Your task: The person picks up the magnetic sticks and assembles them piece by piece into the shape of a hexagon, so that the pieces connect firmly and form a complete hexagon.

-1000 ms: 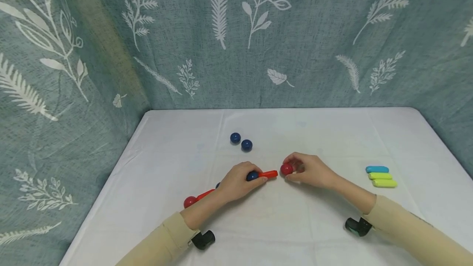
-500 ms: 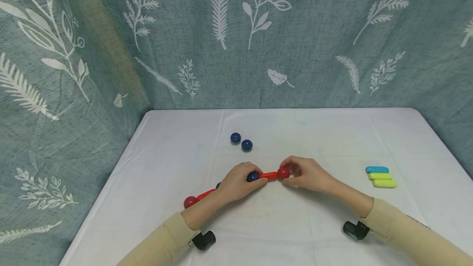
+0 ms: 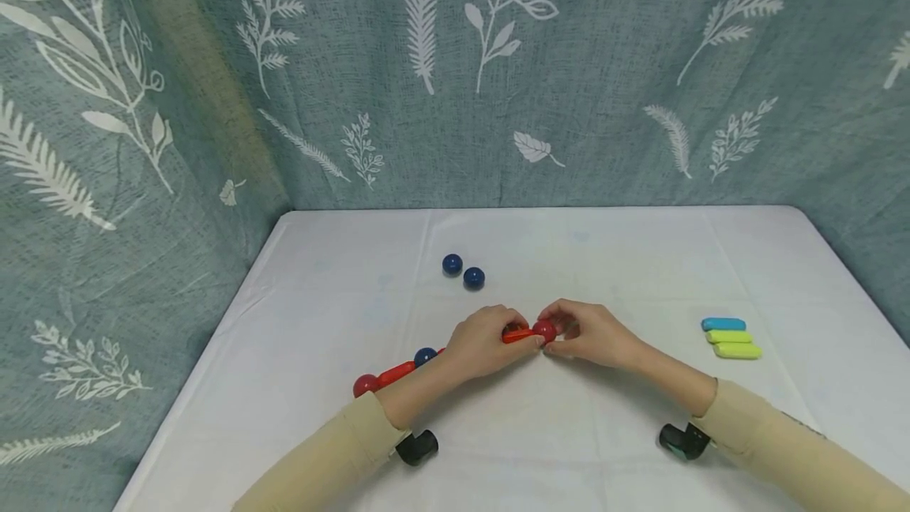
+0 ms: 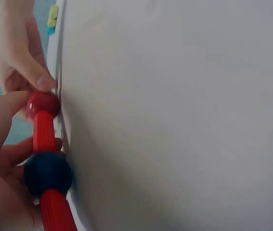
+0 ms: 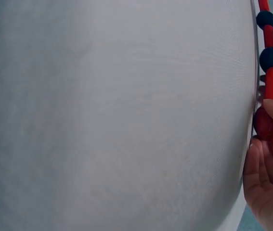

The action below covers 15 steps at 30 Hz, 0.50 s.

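A chain of red rods and balls lies across the table's middle: a red ball (image 3: 366, 385) at its left end, a red rod (image 3: 396, 374), a blue ball (image 3: 425, 357), then parts under my left hand. That hand (image 3: 490, 342) holds the right-most red rod (image 4: 44, 132), its thumb reaching the right-end red ball (image 3: 544, 331). Beneath its palm sits another blue ball (image 4: 48, 173), hidden in the head view. My right hand (image 3: 593, 334) pinches the right-end ball from the right. Rod and ball touch in both wrist views.
Two loose blue balls (image 3: 474, 278) lie behind the hands. On the right, a blue stick (image 3: 723, 324) and two yellow-green sticks (image 3: 738, 351) lie side by side. A patterned curtain (image 3: 455, 141) hangs beyond the white table (image 3: 611, 251).
My right hand brought the red ball left against the rod's free end. My left hand slid right from the blue ball along the rod, uncovering more of the chain's left part.
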Each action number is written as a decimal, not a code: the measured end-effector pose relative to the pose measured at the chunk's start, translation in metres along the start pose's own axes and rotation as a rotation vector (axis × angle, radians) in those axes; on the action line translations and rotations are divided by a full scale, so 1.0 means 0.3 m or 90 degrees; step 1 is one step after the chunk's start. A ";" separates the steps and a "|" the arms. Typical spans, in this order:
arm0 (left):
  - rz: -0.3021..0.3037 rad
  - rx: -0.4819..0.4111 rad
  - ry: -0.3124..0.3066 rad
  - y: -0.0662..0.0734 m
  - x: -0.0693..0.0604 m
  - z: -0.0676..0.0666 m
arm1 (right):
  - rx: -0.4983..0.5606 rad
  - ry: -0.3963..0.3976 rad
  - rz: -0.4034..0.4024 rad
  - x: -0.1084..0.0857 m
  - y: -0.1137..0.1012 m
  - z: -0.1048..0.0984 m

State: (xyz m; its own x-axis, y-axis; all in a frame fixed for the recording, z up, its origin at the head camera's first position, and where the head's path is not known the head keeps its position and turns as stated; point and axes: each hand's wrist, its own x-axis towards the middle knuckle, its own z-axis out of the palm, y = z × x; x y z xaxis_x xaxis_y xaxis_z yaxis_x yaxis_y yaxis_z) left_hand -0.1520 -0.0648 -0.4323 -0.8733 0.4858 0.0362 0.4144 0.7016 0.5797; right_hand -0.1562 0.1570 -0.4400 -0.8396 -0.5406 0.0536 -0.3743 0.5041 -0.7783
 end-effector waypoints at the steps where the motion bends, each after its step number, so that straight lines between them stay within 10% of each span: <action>1: -0.005 -0.002 -0.001 0.008 0.008 0.006 | 0.000 0.001 -0.003 -0.001 0.001 -0.001; 15: -0.016 -0.015 0.000 0.013 0.029 0.042 | -0.054 0.037 0.042 -0.066 0.017 -0.068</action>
State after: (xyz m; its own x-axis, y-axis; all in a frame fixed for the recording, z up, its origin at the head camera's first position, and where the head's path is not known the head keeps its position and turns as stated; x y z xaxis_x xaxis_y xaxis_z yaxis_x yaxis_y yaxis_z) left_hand -0.1547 -0.0513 -0.4400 -0.8835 0.4680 0.0211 0.3859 0.7016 0.5990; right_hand -0.1495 0.1839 -0.4323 -0.8840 -0.4656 0.0417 -0.3472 0.5941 -0.7256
